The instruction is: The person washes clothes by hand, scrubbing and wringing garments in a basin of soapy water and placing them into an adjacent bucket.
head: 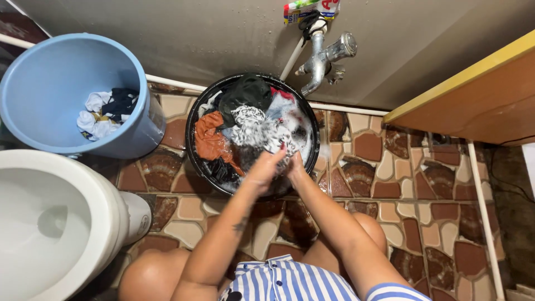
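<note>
A round black basin sits on the tiled floor, full of soapy wet clothes: an orange garment, a dark green one and a black-and-white patterned cloth. Both my hands are pressed together at the basin's near edge. My left hand and my right hand grip the same piece of patterned cloth between them. Foam covers the right side of the basin.
A metal tap juts from the wall over the basin. A light blue bucket with a few clothes stands at the left. A white toilet fills the lower left. A wooden door edge is at right.
</note>
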